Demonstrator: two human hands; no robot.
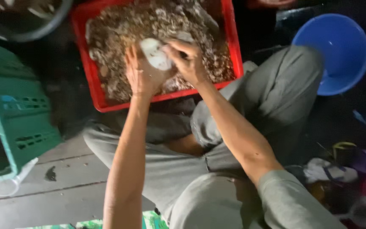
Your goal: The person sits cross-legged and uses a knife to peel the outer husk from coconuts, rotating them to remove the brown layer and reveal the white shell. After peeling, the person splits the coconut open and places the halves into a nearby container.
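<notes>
Left hand (140,76) and right hand (187,61) both grasp pale shell (155,53) over red crate (83,63).

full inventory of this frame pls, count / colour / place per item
pale shell: 1, whitish, held between both hands over the red crate
red crate: 1, red, top centre, filled with brownish shells
brownish shells: a heap, too many to count, brown-grey, inside the crate
blue basin: 1, blue, upper right
green crate: 1, green, left edge
dark bowl: 1, dark, top left corner, partly cut off
sandals and clutter: several, mixed colours, lower right, too dim to tell apart
plank floor: grey, lower left
grey trousers: 1, grey, centre
left hand: 1, holding the shell
right hand: 1, gripping the shell
</notes>
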